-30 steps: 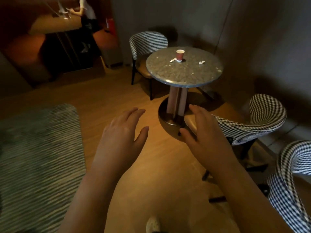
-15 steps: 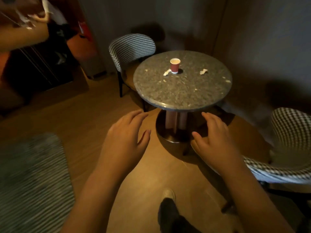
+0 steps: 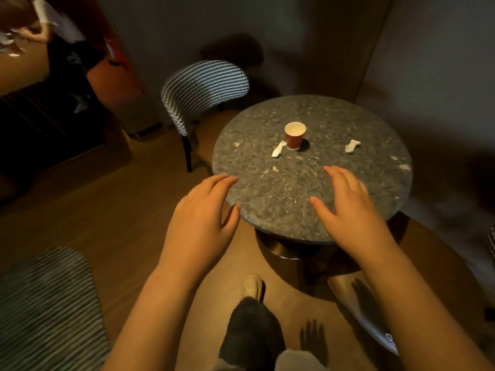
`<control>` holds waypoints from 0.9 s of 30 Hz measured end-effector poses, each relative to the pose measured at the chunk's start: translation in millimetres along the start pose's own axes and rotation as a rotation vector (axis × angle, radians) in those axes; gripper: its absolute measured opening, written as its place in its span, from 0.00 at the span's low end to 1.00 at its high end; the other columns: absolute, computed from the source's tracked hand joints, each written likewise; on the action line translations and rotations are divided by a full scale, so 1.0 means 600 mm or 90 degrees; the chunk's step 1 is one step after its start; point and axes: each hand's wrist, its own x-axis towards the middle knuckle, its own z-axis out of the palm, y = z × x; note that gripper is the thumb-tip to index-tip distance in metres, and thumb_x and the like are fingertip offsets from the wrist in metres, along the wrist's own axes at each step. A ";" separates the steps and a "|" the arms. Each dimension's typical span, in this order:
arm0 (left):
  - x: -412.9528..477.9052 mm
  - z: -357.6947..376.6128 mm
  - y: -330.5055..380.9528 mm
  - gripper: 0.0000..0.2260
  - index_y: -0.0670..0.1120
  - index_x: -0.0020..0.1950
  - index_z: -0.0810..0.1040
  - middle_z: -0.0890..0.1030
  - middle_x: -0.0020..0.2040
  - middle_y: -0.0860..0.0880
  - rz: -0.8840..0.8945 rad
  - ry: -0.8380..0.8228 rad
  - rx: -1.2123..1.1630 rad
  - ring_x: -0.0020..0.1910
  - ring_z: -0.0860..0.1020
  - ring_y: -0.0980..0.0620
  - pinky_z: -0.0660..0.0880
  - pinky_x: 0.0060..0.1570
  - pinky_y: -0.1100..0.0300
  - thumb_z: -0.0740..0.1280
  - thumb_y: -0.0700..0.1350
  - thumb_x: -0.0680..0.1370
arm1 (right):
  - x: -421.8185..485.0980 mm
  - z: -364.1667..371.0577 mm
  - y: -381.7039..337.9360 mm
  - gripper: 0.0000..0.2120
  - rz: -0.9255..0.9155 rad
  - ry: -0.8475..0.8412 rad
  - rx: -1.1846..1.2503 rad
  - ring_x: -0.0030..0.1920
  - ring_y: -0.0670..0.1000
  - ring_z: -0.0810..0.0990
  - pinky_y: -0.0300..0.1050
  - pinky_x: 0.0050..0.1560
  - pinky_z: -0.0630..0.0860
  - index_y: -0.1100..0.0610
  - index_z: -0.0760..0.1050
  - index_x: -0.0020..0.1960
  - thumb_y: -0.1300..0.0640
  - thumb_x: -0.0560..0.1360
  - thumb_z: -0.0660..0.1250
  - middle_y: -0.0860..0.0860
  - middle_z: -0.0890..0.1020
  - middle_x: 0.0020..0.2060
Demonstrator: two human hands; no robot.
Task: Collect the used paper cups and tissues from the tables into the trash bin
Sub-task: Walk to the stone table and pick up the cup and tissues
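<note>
A red paper cup [image 3: 294,136] stands upright near the middle of a round grey stone table [image 3: 380,188]. A crumpled white tissue [image 3: 278,149] lies against its left side, and a second tissue [image 3: 352,145] lies to the right. Small white scraps dot the tabletop. My left hand [image 3: 202,223] hovers by the table's near-left edge with fingers spread and holds nothing. Over the near part of the tabletop my right hand [image 3: 345,207] is also spread and empty. No trash bin is in view.
A checked chair [image 3: 199,92] stands behind the table on the left. A striped rug [image 3: 45,311] lies at the lower left on the wooden floor. Another person [image 3: 53,25] stands at a far table in the upper left. My leg and shoe [image 3: 251,287] show below.
I have walked up to the round table, which now sits much closer. Both hands have risen from above the floor to the table's near edge, still empty.
</note>
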 end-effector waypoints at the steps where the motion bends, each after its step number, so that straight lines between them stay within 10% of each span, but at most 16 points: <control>1: 0.034 0.011 -0.007 0.21 0.54 0.71 0.66 0.70 0.68 0.55 0.016 -0.003 -0.014 0.66 0.68 0.56 0.68 0.61 0.58 0.61 0.52 0.78 | 0.025 0.007 0.009 0.30 0.016 0.000 -0.008 0.72 0.51 0.58 0.48 0.71 0.58 0.55 0.57 0.75 0.49 0.77 0.62 0.51 0.61 0.72; 12: 0.412 0.148 -0.063 0.17 0.51 0.66 0.72 0.74 0.63 0.52 0.199 -0.080 -0.057 0.61 0.73 0.52 0.71 0.54 0.59 0.64 0.49 0.77 | 0.286 0.082 0.090 0.29 0.220 -0.018 -0.018 0.72 0.51 0.58 0.47 0.70 0.58 0.55 0.57 0.75 0.49 0.78 0.62 0.51 0.61 0.72; 27: 0.661 0.418 -0.059 0.14 0.53 0.63 0.74 0.75 0.58 0.52 0.147 -0.271 -0.049 0.54 0.76 0.51 0.72 0.42 0.57 0.65 0.50 0.78 | 0.499 0.164 0.393 0.25 0.431 -0.051 0.085 0.62 0.59 0.74 0.49 0.63 0.68 0.60 0.67 0.68 0.59 0.73 0.69 0.60 0.72 0.63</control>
